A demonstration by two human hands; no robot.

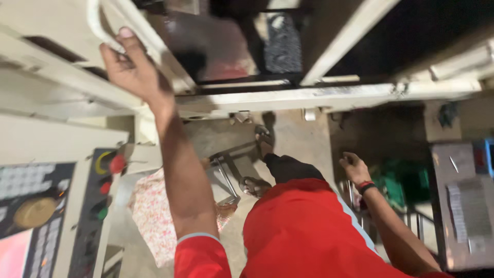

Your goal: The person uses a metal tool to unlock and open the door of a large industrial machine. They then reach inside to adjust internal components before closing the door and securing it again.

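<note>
From the head camera, looking steeply down, the left hand [131,64] is raised high at the upper left, its fingers curled around a pale curved door handle [98,23] on a cream-coloured machine door [62,67]. The grip is closed around the handle, thumb pointing up along it; the picture is blurred here, so how tightly it grips cannot be told. The bare forearm runs down from it to a red sleeve at the bottom of the frame.

The right hand [354,167] hangs low at the right side of the body, loosely curled with nothing in it, a dark-and-red wristband [366,186] on the wrist. It is near a green object [404,185] that lies on the floor, too blurred to identify.

At the lower left sits a control panel [90,216] with a red round button [117,163] and smaller red and green ones below it. Beside it hangs a floral cloth [152,216]. The person wears red clothing, and sandalled feet [254,185] stand on the concrete floor [303,144]. At the far right is a grey table [463,206] with papers on it.
</note>
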